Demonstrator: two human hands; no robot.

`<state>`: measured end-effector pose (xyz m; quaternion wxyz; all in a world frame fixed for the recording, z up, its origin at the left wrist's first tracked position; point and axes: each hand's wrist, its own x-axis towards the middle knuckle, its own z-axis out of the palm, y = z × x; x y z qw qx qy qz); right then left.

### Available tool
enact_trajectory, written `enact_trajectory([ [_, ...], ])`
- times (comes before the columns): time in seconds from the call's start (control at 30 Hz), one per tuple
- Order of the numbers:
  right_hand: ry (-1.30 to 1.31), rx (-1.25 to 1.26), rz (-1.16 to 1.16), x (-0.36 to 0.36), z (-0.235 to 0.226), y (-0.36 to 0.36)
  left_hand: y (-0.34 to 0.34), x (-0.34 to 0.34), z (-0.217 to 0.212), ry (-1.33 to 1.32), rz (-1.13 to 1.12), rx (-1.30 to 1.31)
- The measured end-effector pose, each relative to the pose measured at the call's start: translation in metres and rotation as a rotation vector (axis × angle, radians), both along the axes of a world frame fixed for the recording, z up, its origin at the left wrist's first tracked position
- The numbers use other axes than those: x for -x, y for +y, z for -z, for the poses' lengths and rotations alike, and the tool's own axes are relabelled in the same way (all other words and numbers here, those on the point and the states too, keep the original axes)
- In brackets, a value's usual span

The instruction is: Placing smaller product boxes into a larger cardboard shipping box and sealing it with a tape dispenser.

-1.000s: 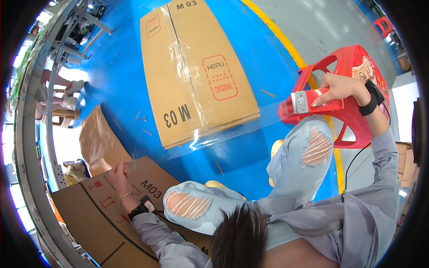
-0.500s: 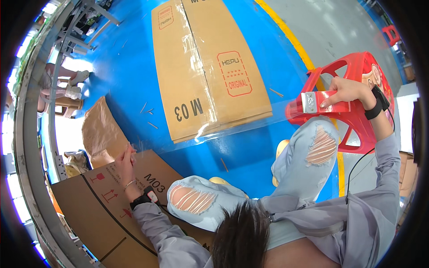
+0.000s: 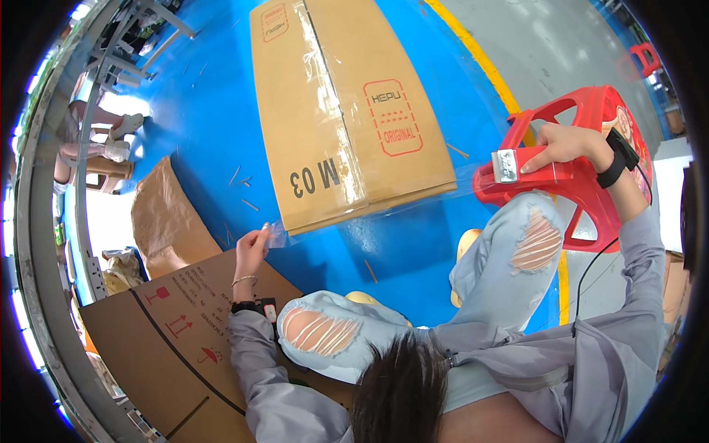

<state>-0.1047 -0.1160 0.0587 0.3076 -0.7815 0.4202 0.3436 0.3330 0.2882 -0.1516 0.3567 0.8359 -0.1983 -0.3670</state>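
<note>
Clear packing tape (image 3: pixel 413 209) is stretched across the near edge of a flattened cardboard box (image 3: pixel 295 136) lying on the floor, which has a shiny tape strip along its middle seam. At the box's near left corner my left hand (image 3: pixel 252 251) is closed, pinching the loose end of the tape between thumb and fingers. My right hand (image 3: pixel 569 144) grips a red tape dispenser (image 3: pixel 545 165) with a metal toothed edge, to the right of the box. Whether the tape touches the edge along its whole length I cannot tell.
A red plastic stool (image 3: pixel 624 111) stands directly behind my right hand. Another brown carton (image 3: pixel 170 347) lies at lower left, beside a curved brown sheet (image 3: pixel 166 221). A metal-framed bench (image 3: pixel 44 148) runs along the left. Thin scraps lie on the blue floor (image 3: pixel 214 133).
My left hand has moved right and slightly up, bringing the tape end to the box's near left corner. My right hand and the dispenser have shifted slightly left.
</note>
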Motion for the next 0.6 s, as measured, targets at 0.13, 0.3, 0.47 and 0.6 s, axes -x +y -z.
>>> enact_trajectory([
  [0.13,-0.001,0.012,-0.018,0.0,0.0,-0.001,-0.016,0.018,0.018,0.065,0.085,0.089],
  [0.3,-0.014,0.022,-0.025,0.005,0.007,-0.006,-0.019,0.03,0.041,0.058,0.211,0.08],
  [0.47,-0.008,0.052,-0.029,-0.006,-0.004,0.002,-0.013,0.048,0.058,-0.293,0.4,0.152],
  [0.6,0.028,0.033,0.014,-0.006,0.004,0.0,-0.023,0.076,0.06,-0.349,0.352,0.196],
])
